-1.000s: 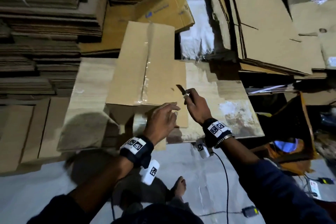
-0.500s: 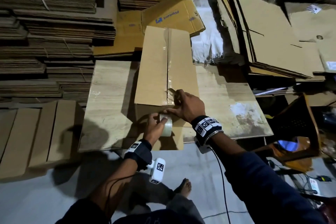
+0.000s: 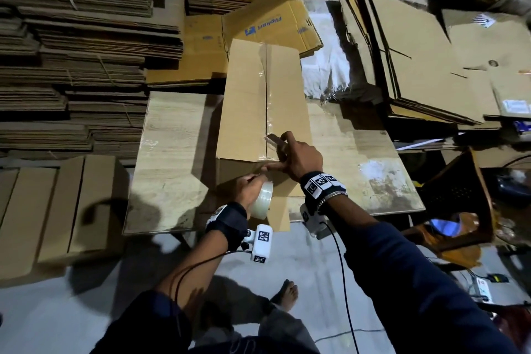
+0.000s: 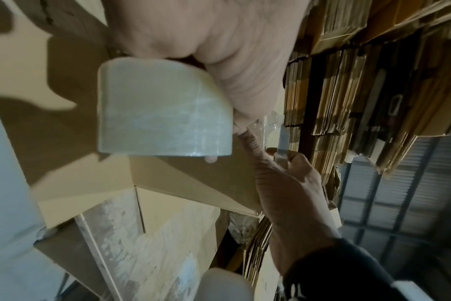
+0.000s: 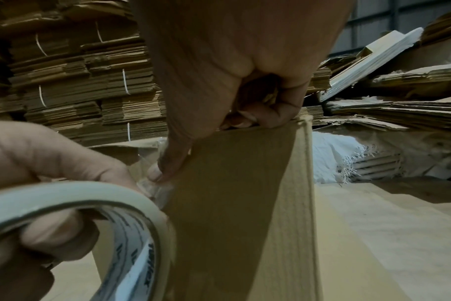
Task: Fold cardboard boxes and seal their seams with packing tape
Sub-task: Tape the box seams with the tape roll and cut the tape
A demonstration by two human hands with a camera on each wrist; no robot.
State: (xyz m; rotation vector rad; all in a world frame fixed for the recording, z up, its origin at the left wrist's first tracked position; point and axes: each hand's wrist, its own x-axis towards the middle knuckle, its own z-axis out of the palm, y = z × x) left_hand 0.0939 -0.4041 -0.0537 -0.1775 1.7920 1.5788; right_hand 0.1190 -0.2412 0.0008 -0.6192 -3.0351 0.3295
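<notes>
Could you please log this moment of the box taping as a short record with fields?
Work surface: wooden table
Box: cardboard box lying on the table, clear tape along its top seam
Left hand: left hand grips the tape roll at the box's near end
Right hand: right hand holds a small cutter; one finger presses the tape onto the box's near edge
Surroundings: stacks of flattened cardboard

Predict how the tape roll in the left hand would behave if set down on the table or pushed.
The tape roll is round, so on edge it would probably roll when pushed. The left hand holds it alone, suggesting it is light. Its smooth, glossy outside may be slippery.
</notes>
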